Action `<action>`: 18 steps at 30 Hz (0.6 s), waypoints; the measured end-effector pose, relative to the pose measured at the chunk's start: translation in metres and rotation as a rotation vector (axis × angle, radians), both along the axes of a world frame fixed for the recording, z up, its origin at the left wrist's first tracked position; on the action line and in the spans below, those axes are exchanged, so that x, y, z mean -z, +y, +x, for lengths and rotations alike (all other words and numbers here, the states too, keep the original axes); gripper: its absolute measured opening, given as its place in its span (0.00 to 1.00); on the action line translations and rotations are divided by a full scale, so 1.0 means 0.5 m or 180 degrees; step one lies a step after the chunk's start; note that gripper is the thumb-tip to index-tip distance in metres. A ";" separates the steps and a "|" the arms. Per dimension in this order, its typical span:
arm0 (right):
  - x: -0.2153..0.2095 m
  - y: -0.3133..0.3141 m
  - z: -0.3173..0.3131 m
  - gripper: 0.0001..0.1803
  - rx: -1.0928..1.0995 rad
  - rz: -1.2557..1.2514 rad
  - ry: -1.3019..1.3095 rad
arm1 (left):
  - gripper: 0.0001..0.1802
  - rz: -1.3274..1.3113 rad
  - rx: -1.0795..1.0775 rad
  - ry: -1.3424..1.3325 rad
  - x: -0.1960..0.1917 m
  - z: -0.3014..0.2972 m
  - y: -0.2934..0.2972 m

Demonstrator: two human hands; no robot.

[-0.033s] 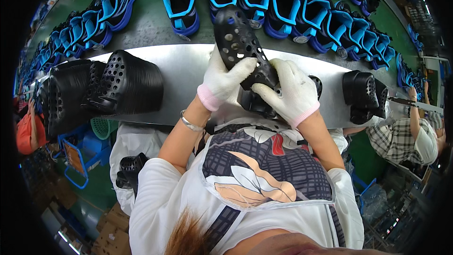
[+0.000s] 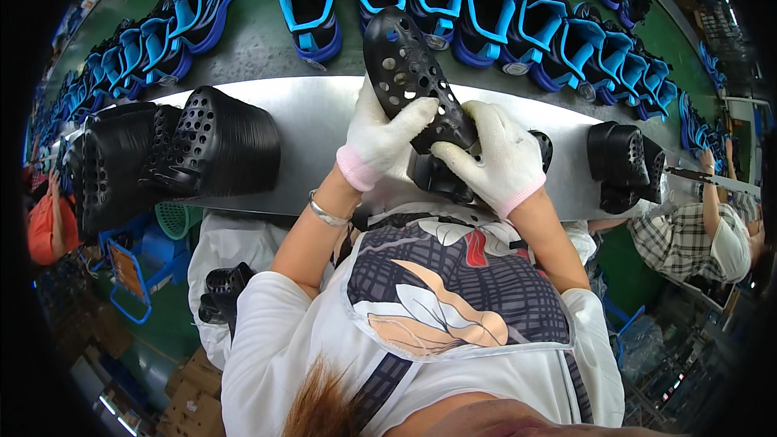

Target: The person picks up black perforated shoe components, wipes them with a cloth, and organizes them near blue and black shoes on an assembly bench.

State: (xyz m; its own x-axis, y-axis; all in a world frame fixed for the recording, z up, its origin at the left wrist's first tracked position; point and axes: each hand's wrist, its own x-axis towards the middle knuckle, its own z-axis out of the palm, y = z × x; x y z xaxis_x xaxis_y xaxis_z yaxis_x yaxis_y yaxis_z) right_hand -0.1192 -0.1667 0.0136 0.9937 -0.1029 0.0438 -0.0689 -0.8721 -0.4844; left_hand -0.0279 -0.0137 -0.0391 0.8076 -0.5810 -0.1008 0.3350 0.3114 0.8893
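Observation:
Both of my hands wear white knit gloves with pink cuffs and hold one black perforated plastic shoe tree (image 2: 407, 65) over the metal ledge. My left hand (image 2: 380, 125) grips its left side, thumb across the holes. My right hand (image 2: 500, 150) is closed round its lower right end, with thumb and fingers on either side. The rounded toe end points up and away from me. Below it, another black plastic piece (image 2: 441, 180) shows, partly hidden by my right hand. More black perforated plastic (image 2: 546, 146) peeks out right of that hand.
Nested stacks of black shoe trees (image 2: 214, 146) lie on the ledge (image 2: 316, 113) at left; a smaller stack (image 2: 619, 158) is at right. Rows of black-and-blue sneakers (image 2: 312, 0) stand on the green belt (image 2: 267, 40) beyond. Another person (image 2: 696, 231) is at far right.
The toe end of the shoe tree has shifted very slightly up and to the left. Both hands keep their grip.

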 end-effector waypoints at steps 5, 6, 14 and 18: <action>0.006 0.009 0.013 0.27 0.0104 0.0055 -0.0135 | 0.28 -0.0318 -0.0158 0.0005 -0.006 0.014 -0.004; 0.005 0.008 0.018 0.27 0.0161 0.0133 -0.0147 | 0.27 -0.0389 -0.0219 0.0027 -0.007 0.017 -0.009; -0.010 0.011 0.080 0.21 0.0393 0.0612 0.0215 | 0.19 -0.1151 -0.0036 0.0807 0.011 0.051 -0.020; -0.021 -0.008 0.122 0.22 0.0247 0.0255 0.0231 | 0.18 -0.0011 0.0009 0.0233 0.014 0.091 0.003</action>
State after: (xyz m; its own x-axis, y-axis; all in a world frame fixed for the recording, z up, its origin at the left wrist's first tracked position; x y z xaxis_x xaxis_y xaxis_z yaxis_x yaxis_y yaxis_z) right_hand -0.0580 -0.1708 0.0242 0.9829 -0.1799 -0.0393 -0.1721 -0.8214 -0.5437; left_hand 0.0176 -0.0122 -0.0459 0.7965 -0.5838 -0.1574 0.3999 0.3134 0.8613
